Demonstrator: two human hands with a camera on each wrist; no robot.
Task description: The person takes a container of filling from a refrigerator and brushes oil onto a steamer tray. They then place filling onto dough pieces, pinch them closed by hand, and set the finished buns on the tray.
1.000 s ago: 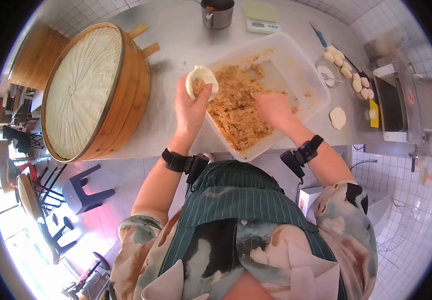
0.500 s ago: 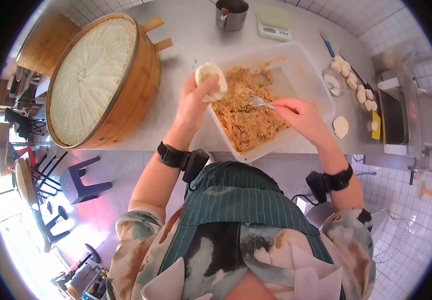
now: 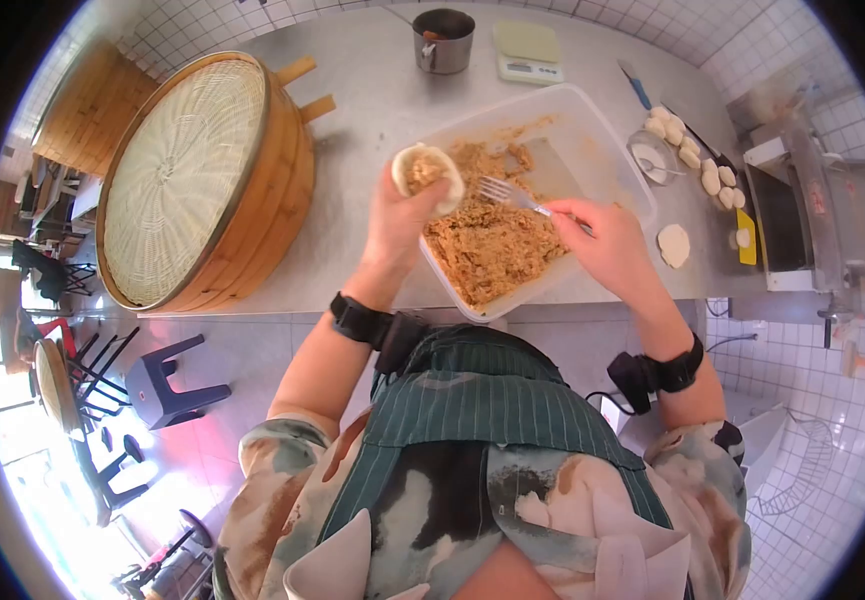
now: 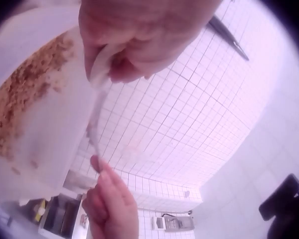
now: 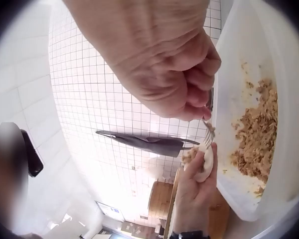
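Note:
My left hand (image 3: 399, 215) cups a round dough wrapper (image 3: 426, 169) with a lump of brown filling in it, held over the left rim of the clear plastic tub (image 3: 607, 152). The tub holds a mound of minced filling (image 3: 490, 245). My right hand (image 3: 604, 243) pinches a metal fork (image 3: 508, 193) by the handle; its tines point left, close to the wrapper. In the right wrist view the fork (image 5: 207, 131) reaches the wrapper (image 5: 203, 163) in the left hand (image 5: 194, 191). The left wrist view shows the left hand (image 4: 139, 35) gripping the wrapper's edge (image 4: 100, 60).
A large bamboo steamer (image 3: 192, 175) fills the counter's left side. A metal pot (image 3: 441, 38) and a scale (image 3: 526, 48) stand at the back. Dough pieces (image 3: 697, 150), a flat round (image 3: 673, 245) and a small bowl (image 3: 651, 158) lie right of the tub, beside a machine (image 3: 812, 210).
The right hand took up the fork from the filling and brought it left to the wrapper. The wrapper now holds filling. The left hand has stayed over the tub's rim.

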